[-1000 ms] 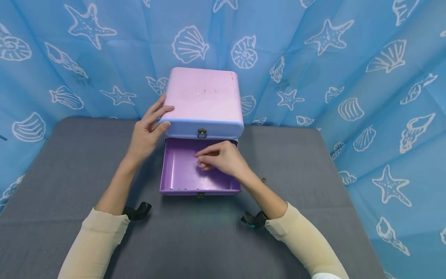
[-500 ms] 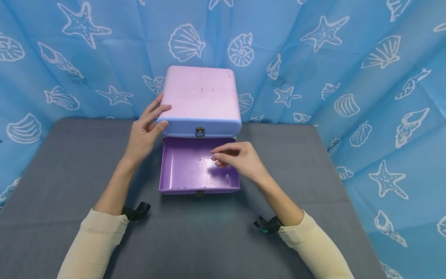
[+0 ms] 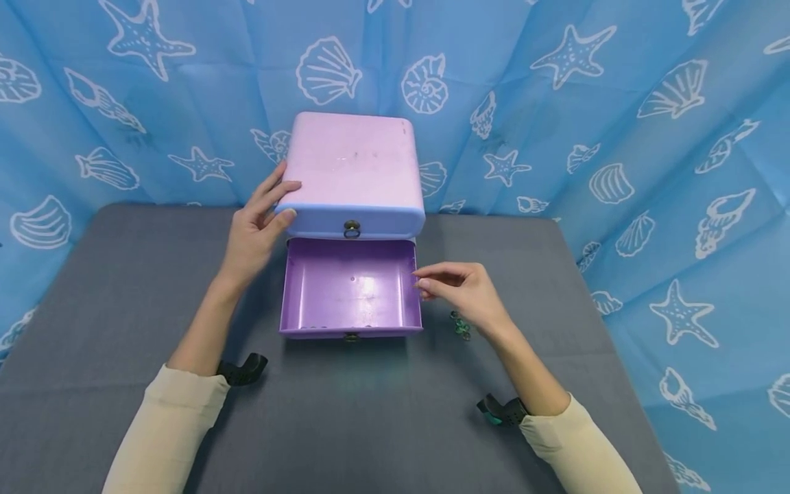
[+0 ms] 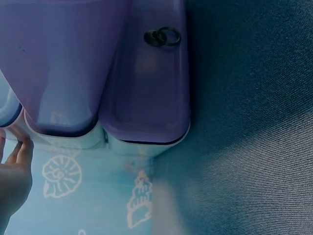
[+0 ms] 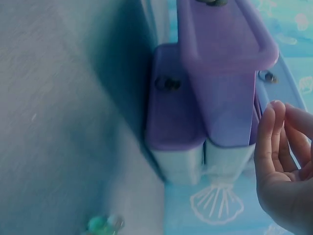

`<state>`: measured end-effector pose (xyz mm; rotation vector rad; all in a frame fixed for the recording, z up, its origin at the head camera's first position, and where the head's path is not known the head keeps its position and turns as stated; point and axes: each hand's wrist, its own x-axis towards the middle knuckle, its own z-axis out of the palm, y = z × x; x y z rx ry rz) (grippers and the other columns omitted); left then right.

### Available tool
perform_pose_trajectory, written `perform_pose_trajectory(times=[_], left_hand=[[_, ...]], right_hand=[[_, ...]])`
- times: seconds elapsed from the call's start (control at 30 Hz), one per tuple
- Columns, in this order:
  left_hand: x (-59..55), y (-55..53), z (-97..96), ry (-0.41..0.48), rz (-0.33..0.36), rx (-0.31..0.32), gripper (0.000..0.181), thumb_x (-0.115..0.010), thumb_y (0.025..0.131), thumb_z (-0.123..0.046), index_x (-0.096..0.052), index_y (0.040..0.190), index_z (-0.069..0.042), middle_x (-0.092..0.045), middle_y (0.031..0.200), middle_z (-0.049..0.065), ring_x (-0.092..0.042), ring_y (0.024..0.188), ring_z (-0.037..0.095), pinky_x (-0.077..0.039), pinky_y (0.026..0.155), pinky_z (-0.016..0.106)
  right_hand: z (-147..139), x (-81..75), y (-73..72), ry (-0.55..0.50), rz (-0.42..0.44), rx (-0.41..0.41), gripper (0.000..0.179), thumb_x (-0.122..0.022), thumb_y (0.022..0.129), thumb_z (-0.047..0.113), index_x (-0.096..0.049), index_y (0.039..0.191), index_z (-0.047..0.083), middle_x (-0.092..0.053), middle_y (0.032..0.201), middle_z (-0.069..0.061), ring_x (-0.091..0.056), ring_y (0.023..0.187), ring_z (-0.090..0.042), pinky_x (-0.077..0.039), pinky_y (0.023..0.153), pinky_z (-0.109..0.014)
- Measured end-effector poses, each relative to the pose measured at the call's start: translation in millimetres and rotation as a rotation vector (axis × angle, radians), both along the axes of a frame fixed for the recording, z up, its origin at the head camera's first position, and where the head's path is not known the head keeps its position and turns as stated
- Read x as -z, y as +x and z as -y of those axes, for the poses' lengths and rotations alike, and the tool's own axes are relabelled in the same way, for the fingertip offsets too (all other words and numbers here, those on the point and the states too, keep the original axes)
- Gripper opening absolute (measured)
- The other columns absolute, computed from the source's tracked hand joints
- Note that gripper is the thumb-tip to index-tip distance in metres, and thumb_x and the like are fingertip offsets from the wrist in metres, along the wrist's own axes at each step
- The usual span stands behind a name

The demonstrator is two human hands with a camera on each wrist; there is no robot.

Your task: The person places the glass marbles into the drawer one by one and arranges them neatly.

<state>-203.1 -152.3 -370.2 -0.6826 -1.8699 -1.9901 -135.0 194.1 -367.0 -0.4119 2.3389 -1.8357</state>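
In the head view, a small drawer cabinet with a pale pink top (image 3: 354, 161) stands at the back of the table. Its blue top drawer (image 3: 321, 221) is closed; the purple drawer (image 3: 327, 291) below is pulled out, with small specks along its front wall. A lower purple drawer (image 4: 151, 98) is closed. My left hand (image 3: 249, 237) rests on the cabinet's left side, thumb on the blue front corner. My right hand (image 3: 465, 291) hovers by the purple drawer's right rim, fingertips close together; nothing shows between them. Under that wrist lies a small green trinket (image 3: 460, 326) with brassy rings.
A grey cloth (image 3: 345, 418) covers the table. Behind it hangs a blue curtain (image 3: 234, 75) with white shell and starfish prints, right at the cabinet's back. Ring pulls (image 3: 352, 230) stick out from the drawer fronts.
My right hand has moved out of the purple drawer to the right, uncovering its floor and the green trinket. My left hand has stayed on the cabinet.
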Motion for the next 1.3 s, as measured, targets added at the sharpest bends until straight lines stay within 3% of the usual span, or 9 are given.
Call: perform_pose_trajectory(times=[0.17, 0.33, 0.53, 0.67, 0.87, 1.03, 1.3], left_hand=[[-0.3, 0.0, 0.6, -0.015, 0.004, -0.004, 0.036, -0.06, 0.095, 0.007, -0.061, 0.131, 0.005, -0.038, 0.157, 0.005, -0.03, 0.147, 0.023, -0.038, 0.109, 0.025], [-0.8, -0.2, 1.0, -0.039, 0.009, -0.015, 0.037, -0.06, 0.095, 0.006, -0.061, 0.132, 0.003, -0.037, 0.158, 0.003, -0.031, 0.146, 0.023, -0.038, 0.109, 0.025], [-2.8, -0.2, 0.1, -0.05, 0.012, -0.012, 0.037, -0.06, 0.095, 0.006, -0.061, 0.132, 0.003, -0.037, 0.158, 0.003, -0.03, 0.147, 0.023, -0.038, 0.109, 0.025], [-3.2, -0.1, -0.1, -0.05, 0.006, -0.011, 0.037, -0.059, 0.096, 0.006, -0.061, 0.132, 0.003, -0.037, 0.158, 0.003, -0.03, 0.147, 0.023, -0.038, 0.109, 0.025], [-0.8, 2.0, 0.7, -0.038, 0.014, -0.014, 0.037, -0.059, 0.095, 0.008, -0.061, 0.132, 0.004, -0.037, 0.158, 0.003, -0.03, 0.147, 0.023, -0.039, 0.107, 0.022], [-0.7, 2.7, 1.4, -0.045, 0.018, -0.021, 0.037, -0.059, 0.096, 0.006, -0.061, 0.132, 0.002, -0.037, 0.158, 0.003, -0.03, 0.147, 0.022, -0.038, 0.108, 0.024], [-1.5, 2.3, 0.9, -0.053, 0.028, -0.026, 0.037, -0.059, 0.096, 0.006, -0.061, 0.133, 0.002, -0.037, 0.158, 0.002, -0.029, 0.147, 0.021, -0.038, 0.109, 0.026]], right_hand=[[-17.3, 5.7, 3.7, 0.086, -0.008, 0.048, 0.021, -0.074, 0.091, 0.018, -0.076, 0.107, 0.005, -0.075, 0.088, -0.007, -0.07, 0.077, -0.022, -0.045, 0.049, -0.028], [-32.8, 13.7, 5.4, 0.072, -0.011, 0.054, 0.02, -0.072, 0.092, 0.015, -0.075, 0.108, 0.003, -0.074, 0.089, -0.006, -0.07, 0.079, -0.023, -0.057, 0.065, -0.03], [-52.1, 26.5, 5.1, 0.065, -0.014, 0.069, 0.02, -0.071, 0.093, 0.014, -0.074, 0.108, 0.001, -0.073, 0.087, -0.009, -0.068, 0.076, -0.028, -0.058, 0.071, -0.039], [-63.0, 37.0, 3.4, 0.087, -0.015, 0.079, 0.022, -0.07, 0.094, 0.014, -0.073, 0.11, -0.001, -0.071, 0.094, -0.02, -0.068, 0.083, -0.039, -0.057, 0.078, -0.045], [-73.4, 49.8, 5.0, 0.137, -0.003, 0.068, 0.028, -0.069, 0.094, 0.012, -0.07, 0.114, -0.008, -0.067, 0.108, -0.032, -0.069, 0.091, -0.038, -0.057, 0.083, -0.038], [-78.9, 57.9, 2.9, 0.168, -0.01, 0.063, 0.029, -0.069, 0.094, 0.01, -0.069, 0.115, -0.009, -0.068, 0.108, -0.029, -0.068, 0.092, -0.038, -0.056, 0.082, -0.028], [-89.6, 69.8, -5.2, 0.225, 0.045, 0.064, 0.031, -0.072, 0.092, 0.013, -0.07, 0.117, -0.005, -0.07, 0.113, -0.022, -0.069, 0.096, -0.035, -0.056, 0.081, -0.031]])
